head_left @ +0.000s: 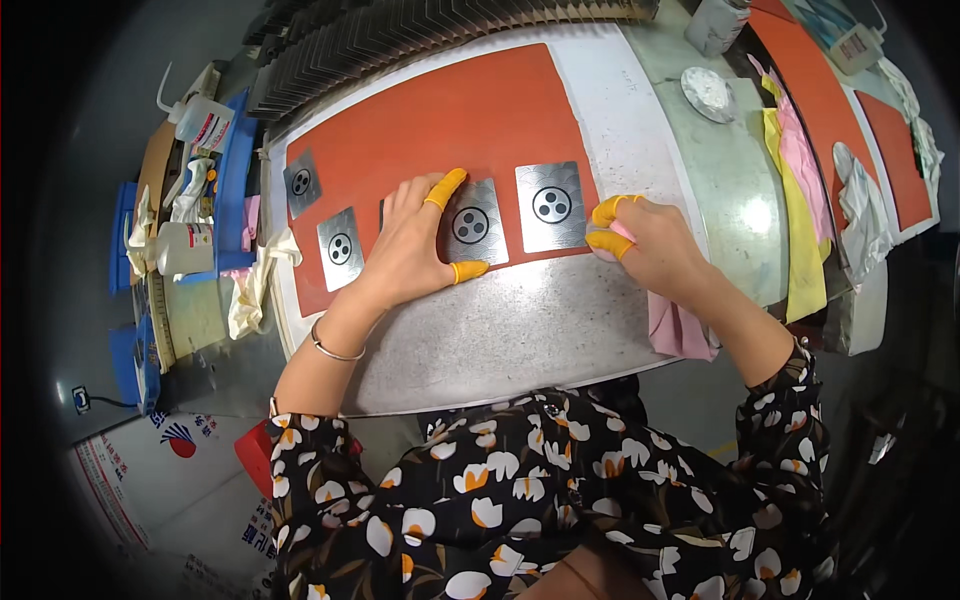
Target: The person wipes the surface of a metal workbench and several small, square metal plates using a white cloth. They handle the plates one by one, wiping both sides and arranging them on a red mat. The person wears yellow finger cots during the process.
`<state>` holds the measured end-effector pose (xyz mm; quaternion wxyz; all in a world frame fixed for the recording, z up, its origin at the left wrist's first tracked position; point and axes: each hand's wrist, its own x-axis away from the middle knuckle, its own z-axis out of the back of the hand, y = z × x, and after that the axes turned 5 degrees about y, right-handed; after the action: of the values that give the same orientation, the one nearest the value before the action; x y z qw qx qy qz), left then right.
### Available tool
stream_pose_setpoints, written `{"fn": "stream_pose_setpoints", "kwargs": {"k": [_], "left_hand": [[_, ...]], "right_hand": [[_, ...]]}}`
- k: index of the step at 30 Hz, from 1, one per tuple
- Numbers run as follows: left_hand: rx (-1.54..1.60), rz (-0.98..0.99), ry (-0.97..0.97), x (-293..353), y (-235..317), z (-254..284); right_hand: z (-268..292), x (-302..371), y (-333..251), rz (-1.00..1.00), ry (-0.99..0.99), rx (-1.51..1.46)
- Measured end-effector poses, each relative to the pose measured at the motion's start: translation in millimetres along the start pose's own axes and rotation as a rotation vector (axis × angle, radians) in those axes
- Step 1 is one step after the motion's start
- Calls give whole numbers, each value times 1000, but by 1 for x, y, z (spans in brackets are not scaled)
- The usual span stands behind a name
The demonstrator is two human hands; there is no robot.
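Observation:
Several thin silvery metal plates, each with a dark round mark of three dots, lie on an orange-red mat (450,100). My left hand (405,235), in yellow finger cots, spans one metal plate (474,225), index finger at its upper edge and thumb at its lower edge. Another plate under that hand is mostly hidden. To the right lies a further plate (551,206). Just beyond the mat's right edge, my right hand (645,240), also in yellow finger cots, is closed on a pink cloth (680,325) that hangs below it. Two plates (341,248) lie at the left.
A rack of dark upright sheets (430,50) spans the back. At left stand squeeze bottles (203,122) and a blue tray (232,150), with crumpled gloves (262,285). A white round dish (708,94) and yellow and pink cloths (795,200) lie to the right.

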<state>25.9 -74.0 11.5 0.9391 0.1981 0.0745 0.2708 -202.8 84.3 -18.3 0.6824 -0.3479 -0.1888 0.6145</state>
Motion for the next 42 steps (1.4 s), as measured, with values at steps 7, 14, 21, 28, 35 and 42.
{"fn": "stream_pose_setpoints", "kwargs": {"k": [7,14,21,28,35,42], "left_hand": [[-35,-53,205,21,-6,-7],[-49,30,528,86,-56,2],[-3,141,690,116,-87,-8],[-56,151,685,119,-91,-13],[-115,122,713,116,-89,-13],[-132,143,717,117,-89,-13]], "right_hand": [[-11,-10,-7,25,29,173],[-31,-6,-12,80,178,272],[-29,-2,-12,150,117,271],[-40,-13,-26,144,92,301],[-49,-17,-28,165,125,311],[-52,-23,-24,144,45,331]]}}
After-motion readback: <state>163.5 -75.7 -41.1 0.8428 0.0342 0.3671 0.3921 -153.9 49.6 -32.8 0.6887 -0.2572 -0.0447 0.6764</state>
